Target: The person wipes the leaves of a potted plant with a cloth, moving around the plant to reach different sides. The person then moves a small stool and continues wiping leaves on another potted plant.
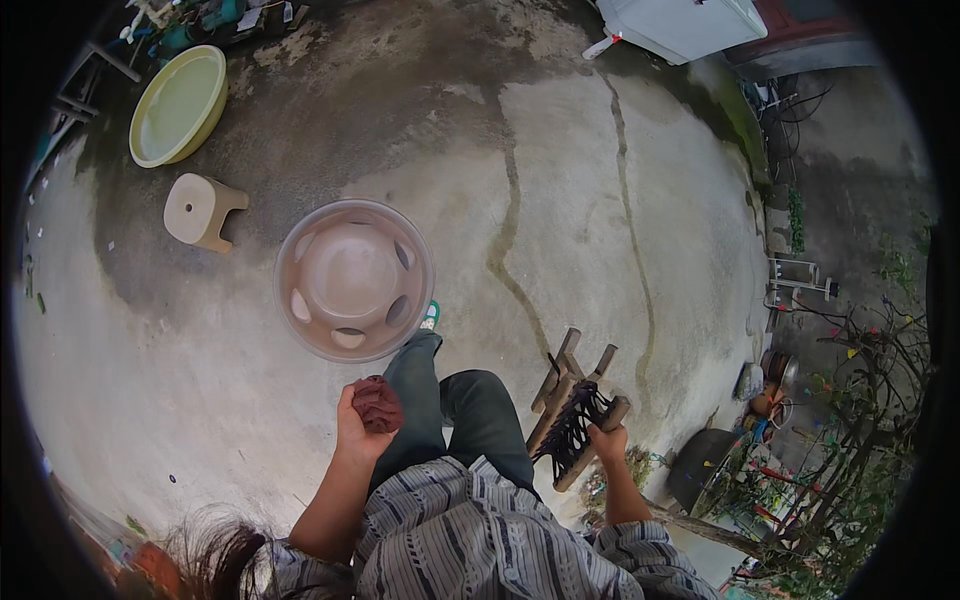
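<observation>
A crumpled dark red cloth is bunched in my left hand, held above my left thigh. My right hand grips one wooden rail of a small folding stool whose seat is woven from black cord. The stool hangs tilted at my right side, its legs pointing away from me. On the concrete just beyond my left hand stands a round pinkish-brown plastic tub, with several oval shapes around its inner wall. One green shoe shows beside the tub's rim.
A beige plastic stool and a yellow basin holding liquid stand at far left. A white appliance is at the top right. Branches, a dark round pan and clutter line the right side. Wet streaks cross the concrete floor.
</observation>
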A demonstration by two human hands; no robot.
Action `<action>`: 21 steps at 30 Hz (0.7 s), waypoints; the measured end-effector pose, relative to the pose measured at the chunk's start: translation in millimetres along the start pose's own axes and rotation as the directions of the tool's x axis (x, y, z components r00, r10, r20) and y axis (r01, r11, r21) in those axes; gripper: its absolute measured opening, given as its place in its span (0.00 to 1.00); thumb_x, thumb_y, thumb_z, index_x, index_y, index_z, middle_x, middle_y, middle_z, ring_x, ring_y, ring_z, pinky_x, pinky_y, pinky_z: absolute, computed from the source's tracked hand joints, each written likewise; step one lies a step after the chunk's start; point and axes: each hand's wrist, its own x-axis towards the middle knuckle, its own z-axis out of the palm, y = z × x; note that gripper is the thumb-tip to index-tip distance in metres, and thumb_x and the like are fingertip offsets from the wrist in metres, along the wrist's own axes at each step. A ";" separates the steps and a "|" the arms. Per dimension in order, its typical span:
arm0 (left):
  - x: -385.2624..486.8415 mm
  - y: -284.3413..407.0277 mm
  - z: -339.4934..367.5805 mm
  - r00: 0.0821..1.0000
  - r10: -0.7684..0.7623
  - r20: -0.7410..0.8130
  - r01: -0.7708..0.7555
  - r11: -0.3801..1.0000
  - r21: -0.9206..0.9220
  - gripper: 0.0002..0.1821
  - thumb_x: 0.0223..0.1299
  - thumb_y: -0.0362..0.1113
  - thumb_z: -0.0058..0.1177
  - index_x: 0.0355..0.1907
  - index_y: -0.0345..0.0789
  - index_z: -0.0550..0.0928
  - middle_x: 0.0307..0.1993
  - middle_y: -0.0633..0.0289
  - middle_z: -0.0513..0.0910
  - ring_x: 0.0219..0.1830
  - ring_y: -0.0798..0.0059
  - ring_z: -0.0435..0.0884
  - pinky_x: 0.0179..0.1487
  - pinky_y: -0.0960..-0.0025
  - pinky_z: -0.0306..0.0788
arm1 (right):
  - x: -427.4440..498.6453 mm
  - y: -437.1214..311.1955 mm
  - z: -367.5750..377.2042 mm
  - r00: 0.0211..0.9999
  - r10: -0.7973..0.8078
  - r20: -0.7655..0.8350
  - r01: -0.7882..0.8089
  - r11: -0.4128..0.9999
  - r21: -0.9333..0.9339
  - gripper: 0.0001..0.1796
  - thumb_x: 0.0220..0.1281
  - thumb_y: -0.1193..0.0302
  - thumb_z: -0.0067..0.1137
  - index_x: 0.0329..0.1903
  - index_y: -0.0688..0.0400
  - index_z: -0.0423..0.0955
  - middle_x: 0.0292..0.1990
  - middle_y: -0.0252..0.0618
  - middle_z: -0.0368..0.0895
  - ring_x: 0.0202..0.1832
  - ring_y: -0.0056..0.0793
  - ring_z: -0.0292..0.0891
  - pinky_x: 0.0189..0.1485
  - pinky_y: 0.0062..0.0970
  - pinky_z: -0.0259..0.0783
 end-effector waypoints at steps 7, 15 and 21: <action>59.7 -46.5 93.7 0.972 0.156 -0.177 -0.155 0.988 0.017 0.07 0.61 0.42 0.49 0.31 0.45 0.79 0.26 0.75 0.76 0.23 0.82 0.69 0.28 0.75 0.61 | 139.8 -105.7 -56.5 0.995 -0.078 0.063 0.086 0.989 -0.124 0.22 0.43 0.64 0.66 0.39 0.68 0.82 0.30 0.47 0.86 0.34 0.34 0.84 0.40 0.34 0.77; 172.3 -90.3 239.7 0.979 0.176 -0.103 -0.186 0.978 -0.096 0.06 0.60 0.41 0.54 0.27 0.46 0.77 0.25 0.79 0.77 0.20 0.87 0.66 0.29 0.79 0.59 | 317.2 -193.0 -98.5 0.974 -0.004 0.225 0.074 0.951 -0.300 0.29 0.41 0.57 0.68 0.45 0.64 0.81 0.38 0.56 0.86 0.44 0.48 0.84 0.49 0.39 0.78; 267.4 -159.3 407.9 0.979 0.156 -0.131 -0.150 0.987 0.054 0.04 0.60 0.39 0.52 0.28 0.46 0.76 0.24 0.77 0.73 0.19 0.86 0.64 0.25 0.79 0.55 | 419.5 -232.4 -192.9 0.975 0.054 0.215 0.000 0.971 -0.240 0.29 0.40 0.56 0.69 0.45 0.62 0.82 0.37 0.55 0.86 0.43 0.48 0.84 0.49 0.38 0.78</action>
